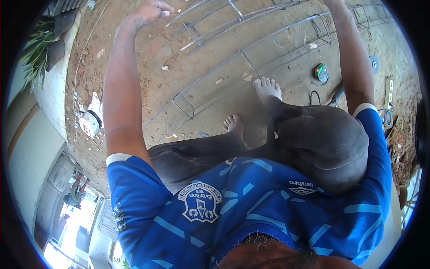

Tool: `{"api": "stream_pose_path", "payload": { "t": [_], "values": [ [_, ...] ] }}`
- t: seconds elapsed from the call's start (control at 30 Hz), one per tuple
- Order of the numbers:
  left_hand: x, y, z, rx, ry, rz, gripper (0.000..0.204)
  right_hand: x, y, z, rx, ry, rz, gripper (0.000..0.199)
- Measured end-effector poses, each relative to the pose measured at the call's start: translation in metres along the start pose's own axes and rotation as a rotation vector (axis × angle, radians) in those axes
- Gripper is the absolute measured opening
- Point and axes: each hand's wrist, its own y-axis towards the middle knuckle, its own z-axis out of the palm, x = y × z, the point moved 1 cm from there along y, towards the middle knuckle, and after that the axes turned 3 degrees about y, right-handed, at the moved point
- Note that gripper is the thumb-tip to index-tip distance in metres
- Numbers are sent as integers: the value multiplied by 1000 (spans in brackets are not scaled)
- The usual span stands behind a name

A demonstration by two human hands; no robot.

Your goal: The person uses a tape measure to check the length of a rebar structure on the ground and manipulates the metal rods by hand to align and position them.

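My left hand [152, 11] is at the top left over the dirt ground, nothing visible in it. A thumb or finger points right, apart from the others, close to the end of a ribbed steel bar [179, 19]. My right hand [332, 2] is at the top edge by a long rebar cage [291, 30]; its fingers are cut off by the frame. Bent wire stirrups [183, 107] hang along the cage's bars, which run from lower left to upper right. A second set of bars with stirrups [192, 31] lies beyond it.
My bare feet [268, 87] are beside the bars. At right lie a green-and-black tape measure [321, 72], a dark tool [338, 94] partly behind my forearm, a round disc [374, 64] and a power strip [389, 92] with a cable. A whitish, dark-banded object [91, 121] lies left.
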Motion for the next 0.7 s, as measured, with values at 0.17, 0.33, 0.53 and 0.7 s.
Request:
{"api": "stream_pose_path", "payload": {
  "t": [0.17,0.33,0.53,0.7],
  "values": [
    [43,31,14,-81,-110,33,59,-91,48,41,174,493,-197,32],
    [19,21,44,-112,-285,-59,84,5,1,-9,54,29,119,28],
    [3,25,55,-18,-146,34,70,-34,28,18,61,363,42,22],
    [-25,9,55,33,93,16,60,-38,32,24,-38,337,-142,27]
  ]
}}
